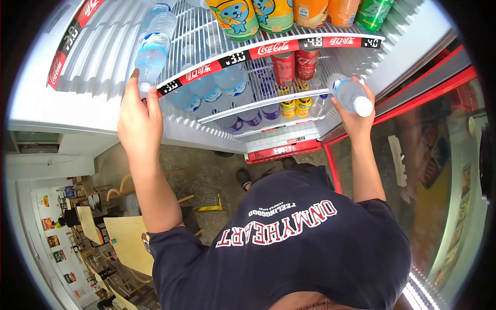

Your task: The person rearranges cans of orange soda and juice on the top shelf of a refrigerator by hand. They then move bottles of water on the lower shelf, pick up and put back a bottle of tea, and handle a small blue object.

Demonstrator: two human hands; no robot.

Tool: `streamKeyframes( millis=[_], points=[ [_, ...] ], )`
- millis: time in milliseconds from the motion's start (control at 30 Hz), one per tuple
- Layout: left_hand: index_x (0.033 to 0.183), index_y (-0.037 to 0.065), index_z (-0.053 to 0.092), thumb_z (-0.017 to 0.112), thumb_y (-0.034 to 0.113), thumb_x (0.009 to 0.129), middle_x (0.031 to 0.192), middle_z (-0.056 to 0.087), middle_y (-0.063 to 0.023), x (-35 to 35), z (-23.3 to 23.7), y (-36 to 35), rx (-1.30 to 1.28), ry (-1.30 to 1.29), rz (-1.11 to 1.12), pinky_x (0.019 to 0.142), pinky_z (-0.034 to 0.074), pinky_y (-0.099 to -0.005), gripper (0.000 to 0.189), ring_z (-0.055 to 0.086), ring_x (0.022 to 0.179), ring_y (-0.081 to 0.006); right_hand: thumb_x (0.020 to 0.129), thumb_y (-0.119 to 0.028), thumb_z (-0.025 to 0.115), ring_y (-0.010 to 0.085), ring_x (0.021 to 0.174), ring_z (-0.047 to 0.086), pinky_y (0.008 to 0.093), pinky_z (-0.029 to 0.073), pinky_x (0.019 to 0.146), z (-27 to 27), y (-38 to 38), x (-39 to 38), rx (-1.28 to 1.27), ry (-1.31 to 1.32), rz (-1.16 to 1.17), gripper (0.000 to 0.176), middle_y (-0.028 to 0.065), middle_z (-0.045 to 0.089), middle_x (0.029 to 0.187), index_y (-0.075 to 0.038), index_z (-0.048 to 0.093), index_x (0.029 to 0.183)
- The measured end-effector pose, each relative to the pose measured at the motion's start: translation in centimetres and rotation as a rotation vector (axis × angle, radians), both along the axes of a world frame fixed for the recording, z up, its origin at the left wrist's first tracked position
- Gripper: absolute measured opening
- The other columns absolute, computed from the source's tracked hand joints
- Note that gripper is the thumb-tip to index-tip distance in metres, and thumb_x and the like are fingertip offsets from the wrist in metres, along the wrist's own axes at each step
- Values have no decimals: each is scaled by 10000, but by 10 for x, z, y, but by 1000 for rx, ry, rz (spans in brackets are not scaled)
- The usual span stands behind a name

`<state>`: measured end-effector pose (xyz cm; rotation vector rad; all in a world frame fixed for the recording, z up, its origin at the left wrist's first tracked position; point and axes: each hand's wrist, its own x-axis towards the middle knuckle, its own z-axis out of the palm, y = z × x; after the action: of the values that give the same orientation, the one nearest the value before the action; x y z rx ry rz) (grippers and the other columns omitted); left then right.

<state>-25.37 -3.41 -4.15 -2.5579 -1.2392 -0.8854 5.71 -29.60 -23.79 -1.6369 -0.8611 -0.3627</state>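
Observation:
My left hand (138,119) grips the cap end of a clear water bottle (154,46) with a pale blue label, which lies on the upper wire shelf (206,70) of an open drinks fridge. My right hand (356,116) holds a second water bottle (350,94), white cap toward me, at the right end of the middle shelf (268,106). More water bottles (217,88) lie in rows under the upper shelf.
Red cola cans (294,66), small yellow bottles (295,107) and cartoon-bear bottles (253,15) fill the shelves. The open glass door (429,170) with a red frame stands on the right. Wooden tables and chairs (124,237) are at lower left.

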Motion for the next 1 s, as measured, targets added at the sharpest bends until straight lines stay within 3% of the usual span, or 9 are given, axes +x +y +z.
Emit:
streamKeyframes(
  millis=[100, 133, 233, 400, 533, 733, 833, 933, 1000],
  points=[
    [1421, 107, 520, 597, 268, 973, 1166, 680, -179, 7, 10, -5, -62, 39, 44, 846, 524, -454, 482, 670, 989, -357, 649, -93, 927, 324, 1181, 634, 413, 512, 1003, -2, 17, 12, -12, -99, -80, 805, 162, 636, 1304, -71, 519, 1343],
    [1423, 110, 517, 596, 270, 970, 1156, 682, -181, 9, 14, -9, -104, 60, 77, 848, 523, -456, 487, 670, 990, -362, 696, -162, 905, 331, 1148, 648, 409, 528, 964, 2, 22, 13, -69, -155, -146, 790, 172, 625, 1305, -62, 498, 1365],
    [1429, 96, 501, 591, 295, 950, 1116, 684, -200, 11, 17, 0, -60, 94, 72, 860, 516, -473, 526, 672, 984, -374, 738, -252, 874, 347, 1144, 645, 407, 532, 938, 20, 38, 14, -211, 260, -166, 816, 196, 618, 1300, -33, 454, 1402],
    [1424, 36, 485, 595, 351, 906, 1116, 686, -244, 19, 29, 1, -163, 123, 134, 893, 506, -486, 616, 674, 1008, -396, 793, -291, 815, 476, 1161, 596, 498, 508, 958, 22, 63, 32, -259, 13, -202, 899, 317, 576, 1305, 26, 323, 1475],
    [1427, 6, 475, 629, 408, 883, 1098, 686, -291, 21, 32, 4, -261, 54, 163, 914, 508, -470, 694, 677, 1036, -406, 796, -292, 828, 482, 1186, 579, 486, 497, 971, 11, 83, 50, -283, -3, -195, 900, 329, 553, 1342, 36, 335, 1472],
    [1419, -34, 484, 663, 472, 875, 1025, 702, -284, 22, 24, 7, -151, -11, 52, 889, 518, -447, 765, 699, 970, -391, 846, -240, 755, 504, 1218, 525, 515, 473, 998, 1, 106, 69, -246, -53, -204, 858, 346, 512, 1351, 15, 281, 1514],
    [1387, -24, 527, 630, 482, 925, 1085, 687, -234, 17, 26, 13, -233, -58, 90, 875, 515, -393, 693, 692, 929, -328, 855, -208, 725, 501, 1220, 520, 510, 466, 1006, -12, 105, 71, -212, -41, -208, 784, 338, 515, 1348, 24, 333, 1493],
    [1365, -42, 531, 610, 429, 963, 985, 675, -164, 8, 27, 24, -393, -297, -38, 694, 516, -312, 625, 625, 738, -183, 857, -169, 704, 456, 1249, 519, 473, 431, 1061, -32, 86, 50, -174, -138, -253, 634, 303, 538, 1343, 33, 471, 1410],
    [1407, -42, 485, 595, 397, 977, 903, 651, -124, 3, 32, 23, -702, -554, -103, 621, 465, -265, 625, 615, 719, -150, 863, -159, 698, 433, 1263, 521, 472, 409, 1088, -52, 67, 29, -168, 20, -194, 583, 276, 555, 1338, 30, 500, 1378]
  ],
)
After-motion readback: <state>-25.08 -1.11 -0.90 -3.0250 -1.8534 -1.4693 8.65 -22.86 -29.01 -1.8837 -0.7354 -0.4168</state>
